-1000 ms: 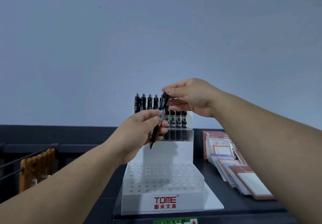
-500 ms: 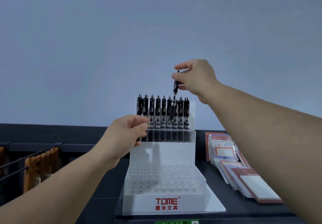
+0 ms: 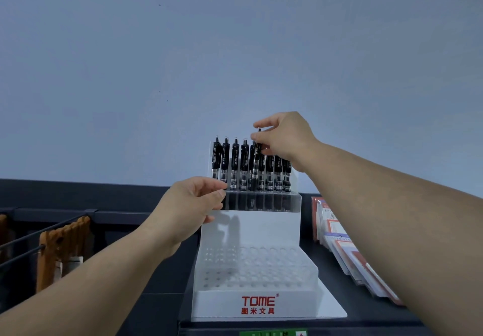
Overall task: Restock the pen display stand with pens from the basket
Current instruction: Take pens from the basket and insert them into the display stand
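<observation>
- The right hand (image 3: 285,137) pinches the pen (image 3: 255,168) near its top; I judge the pen light, stiff and a little slippery.
- The left hand (image 3: 193,202) grips the display stand (image 3: 261,228) at its upper left corner.

Crowded up top, open air above and in front.

The row of pens (image 3: 235,163) packs the back tier of the pen display stand (image 3: 251,231) side to side, so my right hand (image 3: 285,137), pinching a pen (image 3: 257,152), hangs over it in the free space before the wall (image 3: 235,48). My left hand (image 3: 193,202) grips that tier's left end. The lower tiers (image 3: 256,267) lie open from the front; notebooks (image 3: 339,236) hem the right, wooden pieces (image 3: 62,247) the left.
</observation>
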